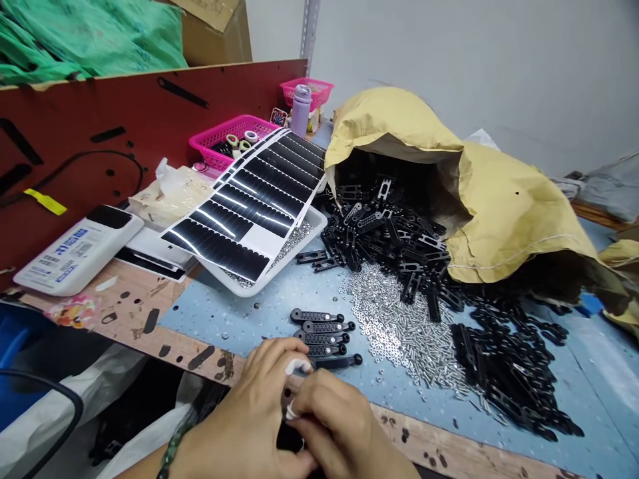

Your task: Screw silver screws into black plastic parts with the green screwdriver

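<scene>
Bright, even light, glare streaks on black sheet (259, 203), shadowed sack mouth (433, 183)

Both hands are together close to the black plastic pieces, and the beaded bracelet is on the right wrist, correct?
Not quite: the head view shows the beaded bracelet on the left wrist, not the right. The rest stands.

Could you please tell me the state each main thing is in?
Left hand: curled, grip partly hidden
Right hand: curled, grip partly hidden
Row of black pieces: lying side by side
Metal hardware: loose, heaped
Left yellow sack: lying down, open, black parts spilling out
Right yellow sack: lying down, open
White tray: partly covered by patterned sheets
Front pink basket: open, holding scissors
Lavender bottle: upright, lidded
</scene>
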The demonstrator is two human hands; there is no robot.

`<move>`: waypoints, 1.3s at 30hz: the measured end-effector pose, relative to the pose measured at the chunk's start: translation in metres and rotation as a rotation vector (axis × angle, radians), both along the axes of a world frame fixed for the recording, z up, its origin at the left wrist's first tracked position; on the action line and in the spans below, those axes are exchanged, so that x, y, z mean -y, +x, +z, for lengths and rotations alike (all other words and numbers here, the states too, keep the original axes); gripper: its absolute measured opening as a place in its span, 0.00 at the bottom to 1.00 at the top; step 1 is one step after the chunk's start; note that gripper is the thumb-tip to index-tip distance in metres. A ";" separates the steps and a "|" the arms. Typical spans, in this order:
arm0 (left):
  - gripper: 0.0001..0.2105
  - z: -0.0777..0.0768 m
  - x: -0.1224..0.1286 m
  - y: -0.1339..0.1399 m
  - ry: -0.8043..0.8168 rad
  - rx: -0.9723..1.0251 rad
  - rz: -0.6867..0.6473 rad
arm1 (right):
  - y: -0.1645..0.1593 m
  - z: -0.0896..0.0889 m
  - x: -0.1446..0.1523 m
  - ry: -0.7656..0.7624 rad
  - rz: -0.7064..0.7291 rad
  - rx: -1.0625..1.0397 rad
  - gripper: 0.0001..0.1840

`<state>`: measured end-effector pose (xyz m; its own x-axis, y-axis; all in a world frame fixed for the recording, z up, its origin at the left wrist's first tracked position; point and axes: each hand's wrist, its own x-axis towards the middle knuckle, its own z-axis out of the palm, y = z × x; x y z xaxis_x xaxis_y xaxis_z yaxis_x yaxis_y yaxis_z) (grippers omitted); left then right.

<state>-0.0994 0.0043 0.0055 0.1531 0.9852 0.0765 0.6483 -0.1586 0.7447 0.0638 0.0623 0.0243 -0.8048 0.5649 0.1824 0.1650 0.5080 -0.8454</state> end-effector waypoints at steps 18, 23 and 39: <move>0.24 -0.028 0.005 -0.026 0.300 -0.452 -0.095 | -0.003 -0.038 -0.040 -0.400 -0.428 0.223 0.05; 0.27 -0.024 0.002 -0.023 0.267 -0.427 -0.098 | -0.005 -0.038 -0.042 -0.393 -0.451 0.240 0.06; 0.21 -0.029 -0.003 -0.014 0.330 -0.419 -0.001 | -0.002 -0.030 -0.037 0.113 -0.511 0.481 0.08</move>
